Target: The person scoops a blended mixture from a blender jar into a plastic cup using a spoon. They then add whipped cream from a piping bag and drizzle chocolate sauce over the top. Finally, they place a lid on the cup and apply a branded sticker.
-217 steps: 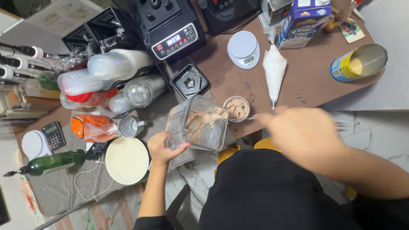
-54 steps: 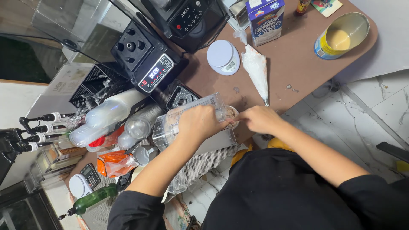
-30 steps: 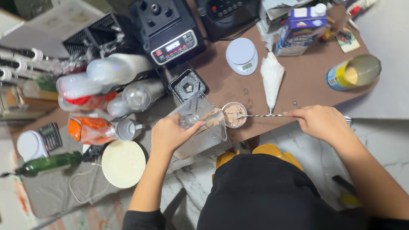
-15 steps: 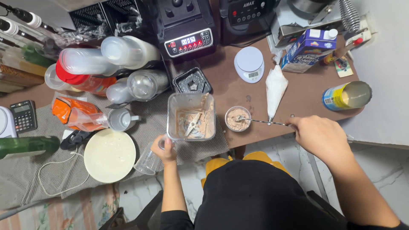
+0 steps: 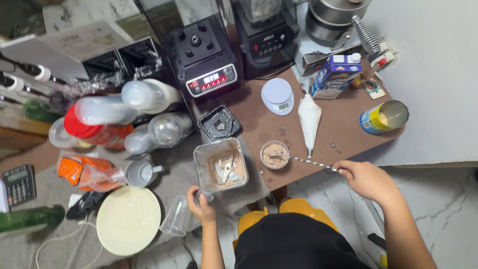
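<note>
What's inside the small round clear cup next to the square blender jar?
The small round clear cup holds a pale brown, speckled mixture, with the bowl of a long twisted metal spoon resting in it. The mixture hides the cup's bottom.

A brown counter (image 5: 343, 130) holds a white kitchen scale (image 5: 277, 96), a white piping bag (image 5: 309, 119), a blue and white carton (image 5: 334, 75), an open yellow can (image 5: 383, 117) and a small cup (image 5: 275, 155) of brown mix. Just beside it, a grey mesh mat (image 5: 177, 174) carries a square blender jug (image 5: 220, 165), a black lid (image 5: 219, 124), a metal cup (image 5: 140, 173) and a round white lid (image 5: 128, 219).
</note>
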